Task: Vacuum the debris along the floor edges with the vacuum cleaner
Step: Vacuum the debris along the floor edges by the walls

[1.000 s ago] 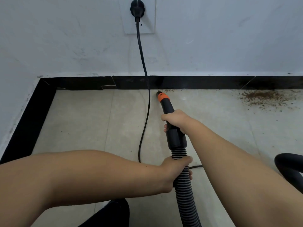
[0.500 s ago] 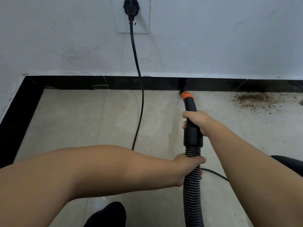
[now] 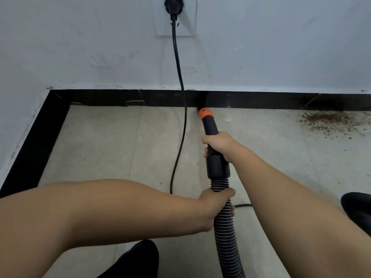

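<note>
Black nozzle (image 3: 210,127) at baseboard (image 3: 261,101), both hands holding, debris (image 3: 329,121) right

Nozzle tip at the foot of the wall, debris off to the right.

The nozzle (image 3: 208,125) meets the skirting (image 3: 251,100) just right of the cord (image 3: 179,77), which hangs from the plug (image 3: 173,6) down to the floor (image 3: 100,141). The right hand (image 3: 218,145) is on the nozzle; the left hand (image 3: 215,205) sits nearer, on the hose (image 3: 226,237). Debris (image 3: 329,120) lies well right, against the skirting. A shoe (image 3: 136,259) is nearest, left of the hose.
</note>
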